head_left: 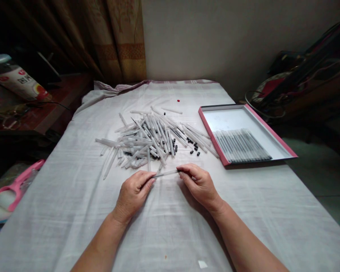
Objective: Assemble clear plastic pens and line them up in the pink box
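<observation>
Left hand [134, 192]: bare, with a broad, rounded back and a thumb thicker than the fingers
Left forearm [102, 240]: uncovered as far as the lower edge, widening away from the wrist
Right hand [200, 185]: bare, knuckles softly rounded
Right forearm [243, 236]: also uncovered, smooth in outline, tapering towards the hand
Fingernails: too small to judge

My one feed is the head camera, looking forward and down from the wearer's head over the bench [73, 196]. Both forearms [104, 236] enter from my bottom edge, so the left hand [134, 190] and right hand [200, 185] sit close, just below mid-view. The angle is wide: I see past the bench's far end to the wall [192, 41] and curtain [130, 34] up top.
</observation>
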Available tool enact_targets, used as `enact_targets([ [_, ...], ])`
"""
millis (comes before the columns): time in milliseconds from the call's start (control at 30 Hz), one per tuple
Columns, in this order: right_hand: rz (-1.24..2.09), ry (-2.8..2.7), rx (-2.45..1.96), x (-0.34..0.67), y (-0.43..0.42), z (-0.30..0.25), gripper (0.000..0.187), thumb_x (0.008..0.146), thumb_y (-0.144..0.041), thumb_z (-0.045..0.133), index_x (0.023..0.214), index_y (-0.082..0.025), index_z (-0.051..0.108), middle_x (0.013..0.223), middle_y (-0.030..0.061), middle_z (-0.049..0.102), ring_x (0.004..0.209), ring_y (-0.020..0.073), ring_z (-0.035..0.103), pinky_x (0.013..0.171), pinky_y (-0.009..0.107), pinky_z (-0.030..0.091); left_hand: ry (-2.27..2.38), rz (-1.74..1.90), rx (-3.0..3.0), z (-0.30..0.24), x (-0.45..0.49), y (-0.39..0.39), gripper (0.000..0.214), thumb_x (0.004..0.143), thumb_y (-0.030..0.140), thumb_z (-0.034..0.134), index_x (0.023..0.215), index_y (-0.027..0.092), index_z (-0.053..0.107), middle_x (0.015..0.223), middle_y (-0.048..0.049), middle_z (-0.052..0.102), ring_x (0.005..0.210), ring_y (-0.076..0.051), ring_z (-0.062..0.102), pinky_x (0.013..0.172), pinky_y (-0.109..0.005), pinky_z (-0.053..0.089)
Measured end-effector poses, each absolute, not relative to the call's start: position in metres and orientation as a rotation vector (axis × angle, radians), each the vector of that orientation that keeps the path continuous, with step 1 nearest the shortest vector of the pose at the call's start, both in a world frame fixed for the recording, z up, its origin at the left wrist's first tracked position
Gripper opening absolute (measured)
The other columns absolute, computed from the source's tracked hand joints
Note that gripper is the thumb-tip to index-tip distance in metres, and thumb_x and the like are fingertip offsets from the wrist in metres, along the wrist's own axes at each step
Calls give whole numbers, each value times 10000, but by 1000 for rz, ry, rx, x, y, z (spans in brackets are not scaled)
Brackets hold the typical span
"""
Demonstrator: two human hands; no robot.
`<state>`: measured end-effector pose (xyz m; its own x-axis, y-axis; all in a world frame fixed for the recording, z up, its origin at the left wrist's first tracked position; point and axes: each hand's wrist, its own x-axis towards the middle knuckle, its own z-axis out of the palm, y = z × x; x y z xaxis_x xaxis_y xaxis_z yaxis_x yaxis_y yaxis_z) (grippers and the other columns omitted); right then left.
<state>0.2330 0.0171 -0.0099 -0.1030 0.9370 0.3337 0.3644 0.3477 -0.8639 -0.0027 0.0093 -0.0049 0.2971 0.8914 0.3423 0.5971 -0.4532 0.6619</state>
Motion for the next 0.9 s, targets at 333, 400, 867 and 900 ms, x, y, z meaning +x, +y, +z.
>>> enact_targets([
  [333,604,-1907,-1306,234,18,-6,331,941,-277,461,640,-201,573,608,22,621,575,133,583,578,231,427,1275,1008,2154,-8,-2,9,181,910,193,595,1055,201,703,918,-45,700,848,-151,668,761,-231,522],
  [400,630,-1906,-1349,234,18,-6,404,953,-319,441,577,-206,535,553,14,597,526,121,558,557,228,405,1275,1007,2155,-9,-2,8,180,909,193,596,1054,203,702,922,-44,701,850,-149,668,764,-231,523],
  [867,854,-1716,-1280,236,14,-7,124,872,-254,544,925,-195,640,810,33,697,711,151,637,662,248,481,1312,1030,2116,-6,-2,10,166,902,196,596,1022,201,710,911,-45,719,835,-155,683,747,-239,533],
  [900,822,-1739,-1288,235,14,-6,123,879,-256,535,901,-194,639,785,28,689,699,147,630,656,244,472,1310,1027,2116,-6,-2,10,166,904,196,595,1024,201,709,911,-44,718,836,-153,682,749,-239,532],
])
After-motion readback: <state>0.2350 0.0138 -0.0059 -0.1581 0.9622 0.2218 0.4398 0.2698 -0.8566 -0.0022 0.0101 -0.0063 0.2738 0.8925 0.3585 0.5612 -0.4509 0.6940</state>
